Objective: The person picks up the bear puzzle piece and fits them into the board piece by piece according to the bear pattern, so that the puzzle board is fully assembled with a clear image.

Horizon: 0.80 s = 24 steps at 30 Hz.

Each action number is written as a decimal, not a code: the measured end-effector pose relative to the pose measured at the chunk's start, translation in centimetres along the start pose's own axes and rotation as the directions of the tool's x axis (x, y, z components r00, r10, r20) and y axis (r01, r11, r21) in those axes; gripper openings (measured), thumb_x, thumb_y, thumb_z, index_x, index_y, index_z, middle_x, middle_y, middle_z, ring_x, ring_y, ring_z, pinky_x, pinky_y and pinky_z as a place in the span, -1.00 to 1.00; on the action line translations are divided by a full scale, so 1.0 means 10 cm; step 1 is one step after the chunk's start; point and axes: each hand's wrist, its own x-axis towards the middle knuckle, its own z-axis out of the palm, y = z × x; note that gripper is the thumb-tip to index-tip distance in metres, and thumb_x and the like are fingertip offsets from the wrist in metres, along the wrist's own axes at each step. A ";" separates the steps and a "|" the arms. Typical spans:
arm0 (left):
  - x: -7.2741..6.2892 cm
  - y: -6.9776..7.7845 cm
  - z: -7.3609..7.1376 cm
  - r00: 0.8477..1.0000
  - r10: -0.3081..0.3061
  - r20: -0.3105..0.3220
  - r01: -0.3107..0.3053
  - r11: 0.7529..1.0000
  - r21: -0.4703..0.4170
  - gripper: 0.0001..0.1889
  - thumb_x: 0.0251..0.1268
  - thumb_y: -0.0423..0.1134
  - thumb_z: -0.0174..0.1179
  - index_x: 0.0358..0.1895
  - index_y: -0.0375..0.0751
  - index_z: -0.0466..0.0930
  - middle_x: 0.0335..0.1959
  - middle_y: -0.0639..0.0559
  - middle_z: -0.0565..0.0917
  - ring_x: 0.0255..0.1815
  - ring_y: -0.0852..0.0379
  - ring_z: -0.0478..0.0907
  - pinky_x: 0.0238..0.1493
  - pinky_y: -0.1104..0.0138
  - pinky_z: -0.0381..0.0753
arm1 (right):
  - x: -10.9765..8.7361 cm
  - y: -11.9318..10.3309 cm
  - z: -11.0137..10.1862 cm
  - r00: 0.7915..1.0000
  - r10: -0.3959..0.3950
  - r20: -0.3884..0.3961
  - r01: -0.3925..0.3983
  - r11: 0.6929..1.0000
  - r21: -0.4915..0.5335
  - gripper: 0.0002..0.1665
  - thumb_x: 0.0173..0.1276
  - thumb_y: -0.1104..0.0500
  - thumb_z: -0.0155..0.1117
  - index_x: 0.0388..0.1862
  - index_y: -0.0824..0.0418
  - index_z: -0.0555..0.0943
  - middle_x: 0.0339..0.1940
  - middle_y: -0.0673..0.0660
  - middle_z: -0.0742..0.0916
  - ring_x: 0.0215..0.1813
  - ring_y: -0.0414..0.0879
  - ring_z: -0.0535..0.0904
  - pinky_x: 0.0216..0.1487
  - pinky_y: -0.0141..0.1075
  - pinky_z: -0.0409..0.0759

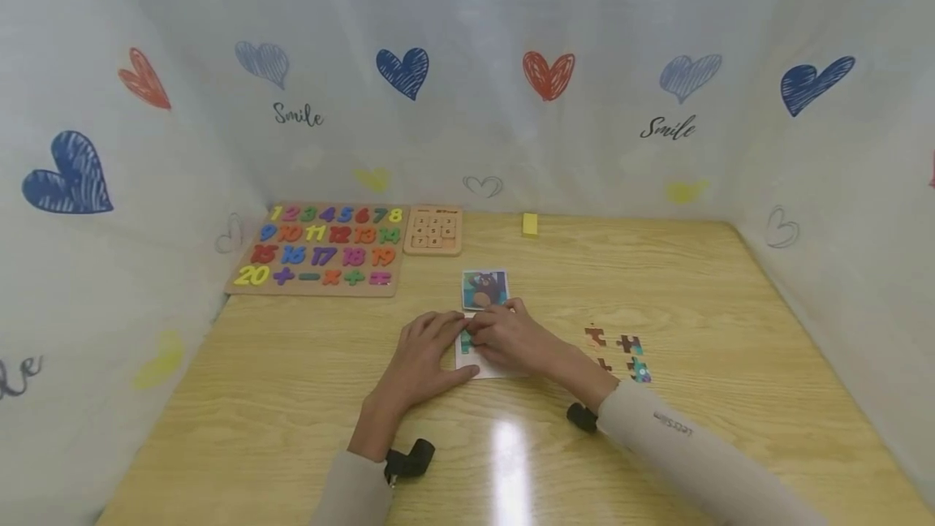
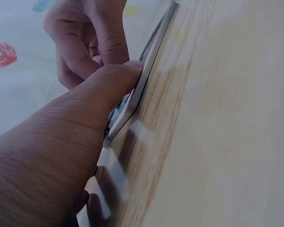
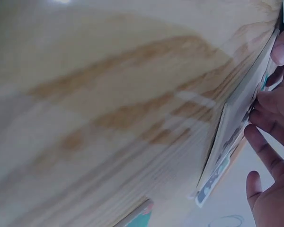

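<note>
A small white puzzle board [image 1: 504,373] lies on the table with teal pieces [image 1: 465,342] at its left side. My left hand [image 1: 422,355] rests on its left side, fingers stretched to the upper corner, thumb [image 2: 128,68] along the near edge. Over the board, my right hand [image 1: 511,338] has bent fingers and thumb pinched together at a puzzle piece, mostly hidden by the fingers. Just beyond the board lies a bear picture card [image 1: 484,289]. Several loose jigsaw pieces [image 1: 629,344], brown and teal, lie right of the right forearm.
A colourful number board [image 1: 321,254] stands at the back left, beside a wooden sliding number puzzle [image 1: 433,231]. A yellow block [image 1: 529,225] sits near the back edge. Curtains with printed hearts enclose the wooden table [image 1: 701,282] at back and sides.
</note>
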 end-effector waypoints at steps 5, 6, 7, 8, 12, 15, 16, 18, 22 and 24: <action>-0.03 -0.02 0.00 1.000 0.000 0.001 0.000 1.000 0.005 -0.19 0.28 0.36 0.16 0.49 0.01 0.35 0.46 0.09 0.35 0.48 -0.10 0.14 0.43 -0.11 0.07 | 0.02 -0.05 0.00 1.000 0.017 -0.001 -0.017 1.000 0.018 -0.86 0.38 0.14 0.37 -0.16 0.08 0.82 0.04 -0.04 0.73 0.14 -0.10 0.56 0.03 -0.07 0.37; -0.03 -0.03 -0.01 1.000 -0.001 0.004 0.001 1.000 0.007 -0.19 0.28 0.36 0.16 0.49 0.01 0.34 0.46 0.09 0.34 0.48 -0.11 0.13 0.43 -0.11 0.07 | 0.03 -0.06 0.00 1.000 0.021 0.004 -0.021 0.999 0.024 -0.86 0.37 0.13 0.38 -0.16 0.08 0.82 0.03 -0.03 0.73 0.13 -0.09 0.56 0.03 -0.07 0.37; -0.03 -0.03 -0.01 1.000 -0.001 0.004 0.001 1.000 0.005 -0.19 0.27 0.36 0.16 0.50 0.01 0.34 0.46 0.09 0.34 0.48 -0.10 0.13 0.43 -0.11 0.07 | 0.04 -0.06 -0.01 1.000 0.025 0.011 -0.025 0.999 0.025 -0.86 0.37 0.13 0.38 -0.17 0.08 0.82 0.04 -0.03 0.73 0.13 -0.09 0.57 0.03 -0.06 0.36; -0.03 -0.03 -0.01 1.000 -0.001 0.002 0.001 1.000 0.005 -0.19 0.27 0.36 0.17 0.50 0.01 0.34 0.46 0.09 0.34 0.48 -0.10 0.13 0.43 -0.11 0.07 | 0.05 -0.06 -0.01 0.999 0.036 0.022 -0.036 0.999 0.032 -0.86 0.37 0.13 0.38 -0.17 0.07 0.82 0.05 -0.03 0.73 0.14 -0.09 0.56 0.04 -0.06 0.36; -0.01 -0.05 0.00 1.000 0.014 -0.005 -0.014 1.000 0.011 -0.19 0.29 0.37 0.14 0.51 0.01 0.32 0.47 0.10 0.33 0.48 -0.09 0.14 0.42 -0.11 0.09 | 0.10 -0.06 -0.03 0.997 0.060 0.057 -0.061 0.998 0.031 -0.87 0.36 0.12 0.39 -0.20 0.05 0.82 0.10 -0.03 0.71 0.18 -0.10 0.53 0.01 -0.06 0.35; -0.02 -0.05 0.01 1.000 0.018 -0.005 -0.018 1.000 0.013 -0.19 0.29 0.38 0.13 0.50 0.01 0.33 0.47 0.10 0.33 0.48 -0.09 0.14 0.42 -0.10 0.10 | 0.09 -0.06 -0.04 0.996 0.063 0.064 -0.066 0.997 0.045 -0.87 0.37 0.12 0.39 -0.19 0.07 0.83 0.08 -0.02 0.71 0.17 -0.09 0.53 0.01 -0.05 0.35; -0.02 -0.05 0.01 1.000 0.015 -0.007 -0.015 1.000 0.009 -0.19 0.29 0.38 0.14 0.50 0.01 0.33 0.47 0.10 0.33 0.48 -0.09 0.14 0.42 -0.10 0.10 | 0.08 -0.06 -0.04 0.997 0.048 0.061 -0.050 0.998 0.035 -0.86 0.38 0.13 0.38 -0.17 0.07 0.82 0.07 -0.01 0.71 0.16 -0.08 0.54 0.02 -0.03 0.37; -0.03 -0.05 0.00 1.000 0.004 -0.013 -0.004 1.000 -0.002 -0.20 0.27 0.35 0.18 0.48 0.00 0.36 0.46 0.10 0.35 0.47 -0.09 0.15 0.42 -0.10 0.09 | 0.04 -0.04 -0.04 0.998 0.016 0.057 -0.017 1.000 0.018 -0.82 0.41 0.12 0.35 -0.09 0.07 0.81 0.07 -0.01 0.71 0.16 -0.06 0.55 0.04 -0.01 0.38; -0.03 -0.06 0.01 1.000 0.008 -0.018 -0.007 1.000 0.008 -0.21 0.27 0.35 0.18 0.47 0.01 0.38 0.46 0.11 0.35 0.47 -0.10 0.16 0.42 -0.11 0.09 | -0.05 -0.03 -0.05 0.998 -0.043 0.046 0.045 0.998 -0.040 -0.72 0.45 0.11 0.29 0.08 0.09 0.75 0.15 0.02 0.70 0.22 -0.04 0.54 0.04 0.01 0.41; -0.01 -0.05 0.01 1.000 0.015 -0.013 -0.015 1.000 0.016 -0.21 0.28 0.37 0.14 0.49 0.03 0.35 0.48 0.11 0.32 0.48 -0.10 0.14 0.42 -0.11 0.08 | -0.08 -0.02 -0.07 0.998 -0.035 0.042 0.037 0.999 -0.038 -0.69 0.45 0.11 0.29 0.11 0.09 0.73 0.18 0.02 0.68 0.25 -0.03 0.53 0.05 0.01 0.42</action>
